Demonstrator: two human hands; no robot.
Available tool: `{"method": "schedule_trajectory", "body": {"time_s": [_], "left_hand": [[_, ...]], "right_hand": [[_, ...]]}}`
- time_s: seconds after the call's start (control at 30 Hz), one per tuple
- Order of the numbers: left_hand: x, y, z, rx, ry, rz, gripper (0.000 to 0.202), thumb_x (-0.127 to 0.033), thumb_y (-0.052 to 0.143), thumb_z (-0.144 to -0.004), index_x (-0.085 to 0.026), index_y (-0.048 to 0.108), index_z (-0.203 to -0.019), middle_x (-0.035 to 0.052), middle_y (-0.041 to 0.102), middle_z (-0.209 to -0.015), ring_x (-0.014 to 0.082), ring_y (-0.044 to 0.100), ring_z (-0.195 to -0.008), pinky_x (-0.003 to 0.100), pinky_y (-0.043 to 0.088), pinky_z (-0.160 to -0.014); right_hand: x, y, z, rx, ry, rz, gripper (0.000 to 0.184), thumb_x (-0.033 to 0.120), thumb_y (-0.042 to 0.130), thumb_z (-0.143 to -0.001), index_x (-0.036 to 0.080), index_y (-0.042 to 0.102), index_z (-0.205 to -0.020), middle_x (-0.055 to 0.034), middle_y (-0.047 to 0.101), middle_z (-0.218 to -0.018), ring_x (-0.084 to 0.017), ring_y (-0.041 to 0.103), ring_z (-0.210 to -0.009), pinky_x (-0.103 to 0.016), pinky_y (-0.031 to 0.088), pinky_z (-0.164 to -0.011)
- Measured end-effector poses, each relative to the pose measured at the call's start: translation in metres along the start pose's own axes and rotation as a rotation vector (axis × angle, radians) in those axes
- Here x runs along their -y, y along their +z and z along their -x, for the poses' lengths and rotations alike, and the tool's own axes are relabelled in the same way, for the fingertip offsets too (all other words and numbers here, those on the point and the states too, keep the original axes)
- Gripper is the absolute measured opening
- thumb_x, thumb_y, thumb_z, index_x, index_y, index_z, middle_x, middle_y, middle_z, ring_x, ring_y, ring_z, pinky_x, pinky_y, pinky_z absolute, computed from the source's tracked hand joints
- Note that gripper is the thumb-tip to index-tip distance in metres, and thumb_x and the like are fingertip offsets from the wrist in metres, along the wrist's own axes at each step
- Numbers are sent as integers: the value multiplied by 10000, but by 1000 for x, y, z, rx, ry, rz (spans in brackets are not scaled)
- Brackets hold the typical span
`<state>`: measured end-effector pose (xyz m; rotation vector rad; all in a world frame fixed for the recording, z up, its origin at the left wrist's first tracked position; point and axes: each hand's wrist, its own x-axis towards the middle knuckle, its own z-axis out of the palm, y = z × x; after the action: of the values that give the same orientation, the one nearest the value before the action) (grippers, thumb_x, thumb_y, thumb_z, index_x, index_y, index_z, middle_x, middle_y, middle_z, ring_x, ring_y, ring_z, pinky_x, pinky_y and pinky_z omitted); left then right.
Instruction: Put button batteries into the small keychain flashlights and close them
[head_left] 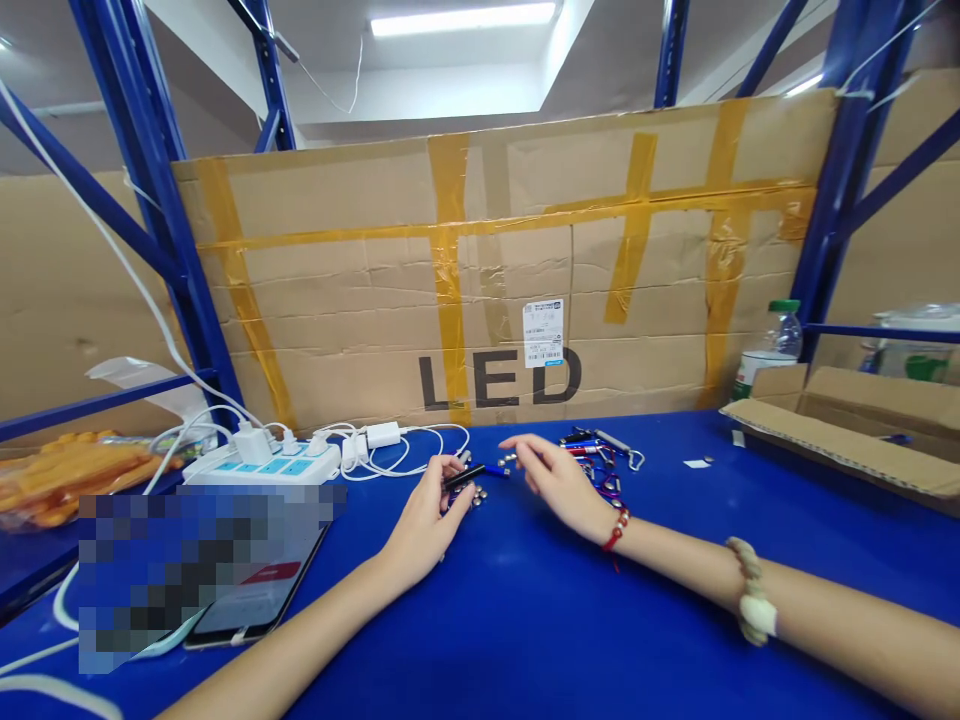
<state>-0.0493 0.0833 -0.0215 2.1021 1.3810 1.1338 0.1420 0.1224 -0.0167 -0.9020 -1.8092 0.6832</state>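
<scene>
One slim black tube (466,477) sits pinched in the left hand (431,510), I see from my end, its long axis slanting up toward the right hand (555,480), which hovers nearby, loosely curled (whether it grips anything, I cannot tell). Shiny coloured tubes (583,451) lie beyond on the smooth blue surface (480,630); farther back stands creased, taped cardboard (360,300).

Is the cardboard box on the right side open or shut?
The box is open: its top is uncovered, and a small blue thing shows inside.
</scene>
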Motion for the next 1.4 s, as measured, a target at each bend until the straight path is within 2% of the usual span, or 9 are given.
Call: {"method": "schedule_trajectory", "body": {"time_s": [0.13, 0.27, 0.43, 0.63, 0.77, 1.0, 1.2, 1.3, 1.4], "left_hand": [[1, -1, -3, 20, -68, 22, 171, -280, 374, -846, -169, 415, -969, -27, 412, -733, 90, 379, -569, 229, 346, -583], [0, -1, -4, 65, -65, -111, 192, -312, 439, -825, -173, 473, -952, -21, 418, -732, 109, 411, -623, 234, 345, -597], [-1, 0, -1, 133, 52, -234, 280, -421, 468, -817, -236, 528, -1018, 31, 508, -963, 172, 508, -865, 299, 420, -729], [3, 2, 0, 202, 83, -284, 213, -349, 494, -817, -224, 609, -946, 55, 550, -1004, 207, 506, -995, 361, 420, -873], [7, 3, -1, 143, 98, -229, 174, -283, 479, -823, -207, 611, -908, 57, 555, -964, 196, 516, -946, 347, 428, -848], [0, 2, -1, -1, -2, -75, 175, -308, 424, -831, -166, 491, -908, 19, 515, -785, 118, 458, -611, 252, 398, -604], [-5, -1, 2, 31, -69, -3, 236, -372, 258, -894, -184, 400, -887, 8, 526, -776, 130, 487, -687, 257, 377, -656], [-8, -3, 3, 37, -95, 35, 321, -391, 180, -905, -182, 406, -815, 20, 536, -787, 137, 498, -713, 260, 383, -664], [-10, -3, 4, 64, -86, 49, 294, -439, 272, -885, -183, 409, -838, 7, 539, -778, 135, 503, -707, 254, 394, -661]], "right_hand": [[-25, -44, -26, -390, 11, 185, 458, 494, 328, -858, 135, 593, -963, 3, 447, -584, -121, 409, -511, -233, 327, -487], [-47, -69, -36, -449, 36, 298, 481, 466, 305, -852, 106, 606, -959, -20, 495, -595, -140, 420, -522, -259, 336, -527], [-46, -58, -29, -327, 8, 356, 375, 408, 360, -854, 147, 625, -907, -29, 584, -687, -135, 485, -578, -247, 346, -568], [-23, -34, -12, 198, -242, 527, 249, 334, 419, -856, 175, 611, -864, -1, 603, -688, -106, 511, -573, -216, 342, -553], [-16, -21, -3, 350, -348, 538, 194, 311, 496, -820, 178, 613, -898, 2, 589, -693, -100, 528, -601, -204, 371, -579], [-28, -17, -6, 345, -228, 317, 321, 425, 641, -725, 170, 623, -918, -8, 619, -754, -108, 539, -636, -214, 407, -584], [-8, 1, 3, 162, -50, -9, 308, 398, 514, -816, 141, 650, -916, -53, 648, -784, -105, 549, -608, -223, 427, -527], [4, 16, 12, 224, 78, -264, 395, 430, 524, -785, 134, 631, -1023, -76, 646, -826, -116, 566, -632, -200, 410, -454], [12, 24, 18, 311, 133, -400, 423, 428, 579, -741, 137, 633, -1042, -82, 648, -840, -124, 579, -670, -197, 428, -473]]}}
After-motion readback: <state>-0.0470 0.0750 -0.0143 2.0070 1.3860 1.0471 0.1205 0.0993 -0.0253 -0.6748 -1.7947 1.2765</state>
